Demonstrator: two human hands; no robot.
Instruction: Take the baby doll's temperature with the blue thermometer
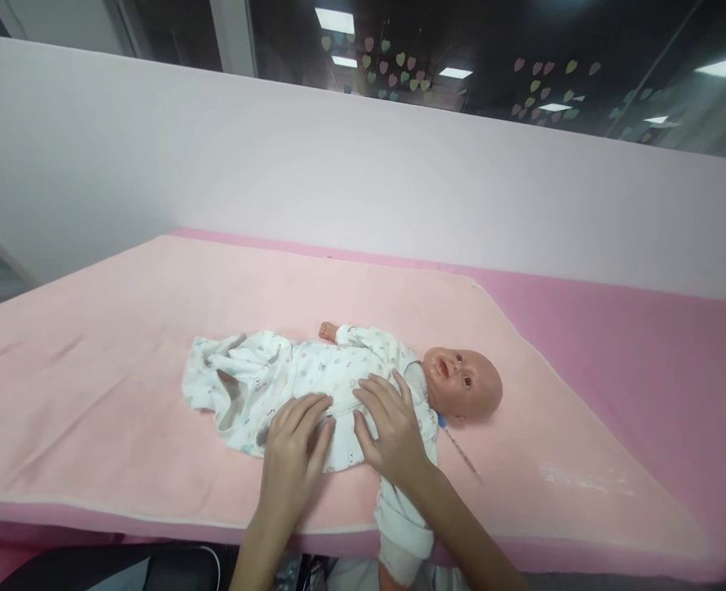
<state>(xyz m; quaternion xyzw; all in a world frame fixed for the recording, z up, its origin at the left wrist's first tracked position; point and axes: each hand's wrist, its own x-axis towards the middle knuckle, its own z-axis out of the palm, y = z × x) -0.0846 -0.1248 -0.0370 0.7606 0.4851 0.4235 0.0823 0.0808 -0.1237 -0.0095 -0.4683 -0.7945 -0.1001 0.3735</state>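
Note:
A baby doll [464,383] lies on its back on a pale pink mat [104,361], its bare head to the right. It wears a white printed sleepsuit [313,365], crumpled at the leg end on the left. My left hand [294,447] lies flat on the suit's lower front, fingers stretched out. My right hand [390,431] rests flat on the doll's chest, fingers spread, just left of the head. One sleeve of the doll [403,525] hangs over the mat's near edge under my right forearm. A thin thermometer-like stick [461,450] lies beside the doll's neck.
The mat lies on a darker pink surface [646,345] that runs off to the right. A white partition wall [363,180] stands behind it, with dark glass and heart stickers above. A dark object [122,570] sits below the near edge.

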